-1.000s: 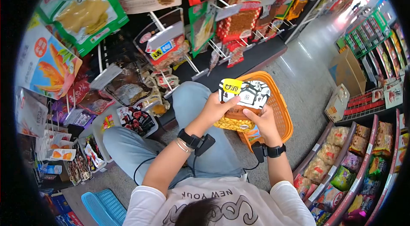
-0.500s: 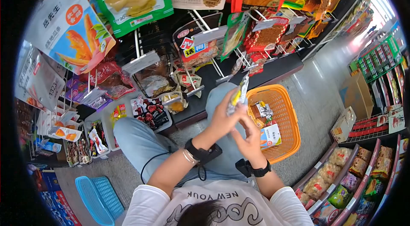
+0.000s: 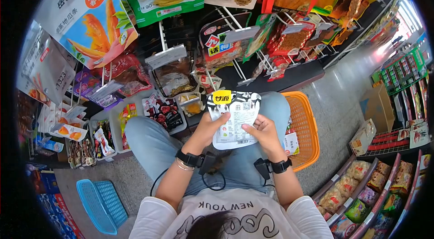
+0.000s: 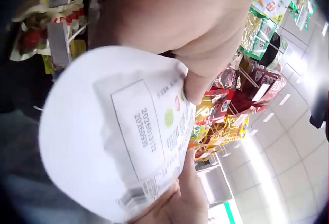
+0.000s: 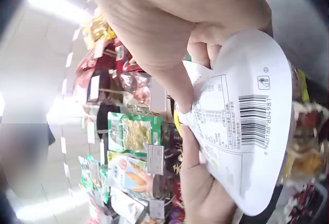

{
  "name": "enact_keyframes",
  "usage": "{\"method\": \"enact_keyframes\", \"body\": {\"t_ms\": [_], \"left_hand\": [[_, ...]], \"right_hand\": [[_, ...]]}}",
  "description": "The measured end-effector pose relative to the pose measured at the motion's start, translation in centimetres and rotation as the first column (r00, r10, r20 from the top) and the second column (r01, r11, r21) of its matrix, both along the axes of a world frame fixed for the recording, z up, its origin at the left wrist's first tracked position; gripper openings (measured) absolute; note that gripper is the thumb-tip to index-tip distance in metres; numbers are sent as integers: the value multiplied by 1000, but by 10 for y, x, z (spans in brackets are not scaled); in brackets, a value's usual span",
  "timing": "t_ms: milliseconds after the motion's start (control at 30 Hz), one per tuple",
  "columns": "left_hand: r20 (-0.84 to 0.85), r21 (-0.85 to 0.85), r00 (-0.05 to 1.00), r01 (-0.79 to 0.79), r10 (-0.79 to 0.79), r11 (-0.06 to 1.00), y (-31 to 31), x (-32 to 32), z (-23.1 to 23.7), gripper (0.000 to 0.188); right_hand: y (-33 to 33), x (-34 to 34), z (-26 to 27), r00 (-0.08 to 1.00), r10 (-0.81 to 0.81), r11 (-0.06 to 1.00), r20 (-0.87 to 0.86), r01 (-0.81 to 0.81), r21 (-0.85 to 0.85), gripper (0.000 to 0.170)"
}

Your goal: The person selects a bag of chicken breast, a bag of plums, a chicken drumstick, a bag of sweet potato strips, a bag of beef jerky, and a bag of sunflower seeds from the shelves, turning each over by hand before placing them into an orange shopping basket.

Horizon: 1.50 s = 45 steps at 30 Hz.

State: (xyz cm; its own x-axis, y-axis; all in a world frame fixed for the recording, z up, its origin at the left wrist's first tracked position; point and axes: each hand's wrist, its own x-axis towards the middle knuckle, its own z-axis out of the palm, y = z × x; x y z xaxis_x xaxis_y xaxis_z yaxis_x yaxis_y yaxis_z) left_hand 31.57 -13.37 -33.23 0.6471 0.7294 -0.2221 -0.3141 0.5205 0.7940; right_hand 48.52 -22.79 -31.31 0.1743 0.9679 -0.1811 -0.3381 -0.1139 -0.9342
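In the head view both hands hold a snack pouch (image 3: 235, 121) over the person's lap, its white printed back turned up and a yellow logo patch at its top. My left hand (image 3: 208, 128) grips the left edge, thumb lying on the back panel. On the opposite edge my right hand (image 3: 266, 136) pinches the pouch, thumb on top and fingers behind. Stamped dates show on the pouch (image 4: 136, 131) in the left wrist view. A barcode is visible on the pouch (image 5: 252, 116) in the right wrist view.
An orange basket (image 3: 315, 137) with packets in it stands right of the knee. A blue basket (image 3: 101, 207) is on the floor at lower left. Hanging snack bags (image 3: 97, 22) fill the rack ahead, above bins of small packets (image 3: 165, 112). Shelves of bagged snacks (image 3: 357, 189) line the right.
The pouch has been turned from its front, nuts showing, through edge-on to its printed back. Both hands have moved left with it, away from over the orange basket. The head view has shifted.
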Motion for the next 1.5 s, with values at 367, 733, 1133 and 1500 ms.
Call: {"method": "enact_keyframes", "body": {"t_ms": [367,733,1133,1500], "left_hand": [[-11,37,995,-96,96,995,-3,-14,-1,29],[-3,136,990,-138,140,981,-5,-22,8,31],[-25,211,974,-214,224,954,-14,-32,9,27],[-123,237,966,-193,226,952,-8,-34,-1,32]], "right_hand": [[4,-24,4,980,-4,998,197,-7,59,36],[9,-21,4,978,67,996,197,-78,51,33],[4,-25,6,759,-48,979,650,-93,181,36],[22,-34,-10,589,-246,968,770,108,226,24]]}}
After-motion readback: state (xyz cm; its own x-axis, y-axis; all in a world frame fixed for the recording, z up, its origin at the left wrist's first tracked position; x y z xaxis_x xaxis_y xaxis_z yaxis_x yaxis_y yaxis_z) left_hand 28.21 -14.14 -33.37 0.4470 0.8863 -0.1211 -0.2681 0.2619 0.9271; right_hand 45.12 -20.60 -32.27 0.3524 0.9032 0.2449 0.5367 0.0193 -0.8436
